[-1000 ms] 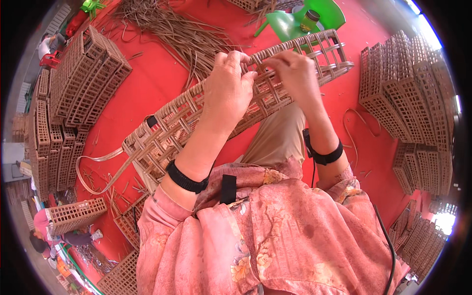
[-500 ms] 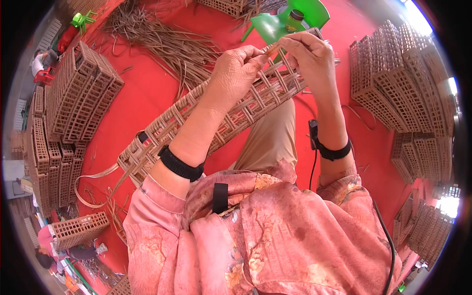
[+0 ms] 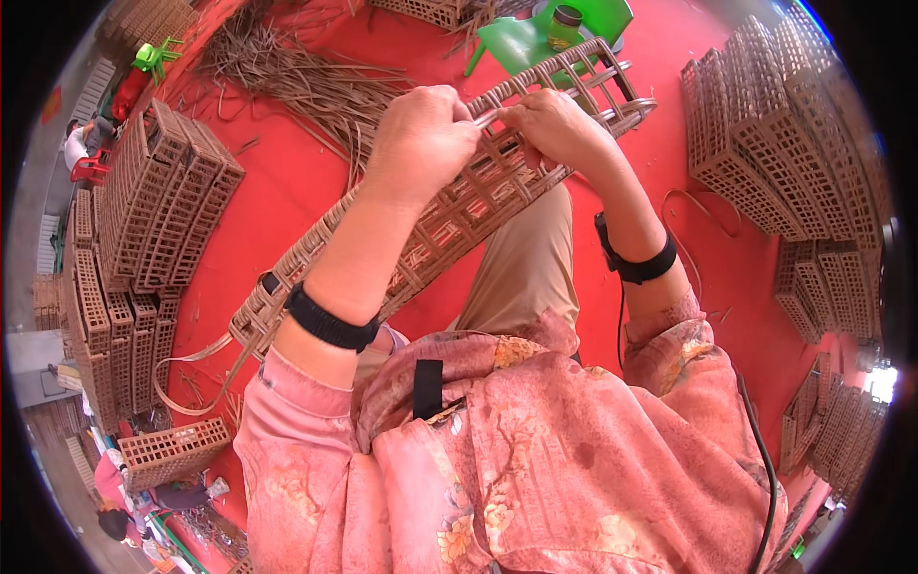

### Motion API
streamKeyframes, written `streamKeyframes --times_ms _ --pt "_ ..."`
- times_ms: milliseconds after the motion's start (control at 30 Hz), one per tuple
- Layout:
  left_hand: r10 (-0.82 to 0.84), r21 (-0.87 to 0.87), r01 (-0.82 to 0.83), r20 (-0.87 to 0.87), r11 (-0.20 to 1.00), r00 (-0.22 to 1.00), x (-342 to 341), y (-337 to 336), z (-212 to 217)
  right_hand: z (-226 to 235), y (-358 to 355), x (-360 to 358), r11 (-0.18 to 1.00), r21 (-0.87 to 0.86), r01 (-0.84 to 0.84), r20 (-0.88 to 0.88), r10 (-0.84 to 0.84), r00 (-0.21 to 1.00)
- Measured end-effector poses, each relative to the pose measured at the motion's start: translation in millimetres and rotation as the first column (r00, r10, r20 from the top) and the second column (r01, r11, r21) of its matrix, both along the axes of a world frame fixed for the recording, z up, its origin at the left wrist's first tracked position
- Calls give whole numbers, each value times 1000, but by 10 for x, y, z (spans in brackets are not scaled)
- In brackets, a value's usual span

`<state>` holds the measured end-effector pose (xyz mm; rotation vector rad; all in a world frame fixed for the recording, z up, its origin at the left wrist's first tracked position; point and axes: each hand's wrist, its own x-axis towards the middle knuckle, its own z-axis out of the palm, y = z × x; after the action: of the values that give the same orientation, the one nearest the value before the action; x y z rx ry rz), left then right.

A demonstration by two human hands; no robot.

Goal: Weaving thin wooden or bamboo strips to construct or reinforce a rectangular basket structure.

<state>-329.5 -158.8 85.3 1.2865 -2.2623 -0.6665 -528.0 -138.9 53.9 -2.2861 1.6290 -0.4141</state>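
Observation:
A long, narrow woven basket (image 3: 435, 247) with open lattice sides lies slantwise across my lap, its far end up to the right. My left hand (image 3: 426, 139) is closed in a fist at the basket's far rim, gripping a pale brown weaving strip (image 3: 488, 118). Just to the right, my right hand (image 3: 562, 132) pinches the same strip over the rim, its fingers bent down toward the lattice. Part of the strip is hidden by both hands. A loose strip end (image 3: 196, 360) curls out from the basket's near left end.
Loose strips (image 3: 306, 81) lie heaped on the red floor beyond the basket. A green chair (image 3: 507, 46) holds a jar (image 3: 566, 27). Stacked baskets stand at left (image 3: 167, 196) and right (image 3: 755, 134). Another person (image 3: 120, 507) sits at lower left beside a basket (image 3: 177, 450).
Both hands have shifted left and slightly nearer along the rim. The right hand has turned, its fingers now lower, and more of the basket's far right end shows.

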Motion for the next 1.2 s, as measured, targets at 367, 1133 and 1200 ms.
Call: streamKeyframes --times_ms 367,1133,1200 --pt "-121 -56 115 -130 992 984 -45 -134 -232 -125 4 59 849 476 230 674 -520 525" --pt "248 -632 -23 269 774 931 1873 1417 -776 -240 -246 217 886 362 291 774 -459 436" --pt "239 -672 6 271 740 932 2024 1275 -725 -166 -278 384 868 375 326 777 -486 401"
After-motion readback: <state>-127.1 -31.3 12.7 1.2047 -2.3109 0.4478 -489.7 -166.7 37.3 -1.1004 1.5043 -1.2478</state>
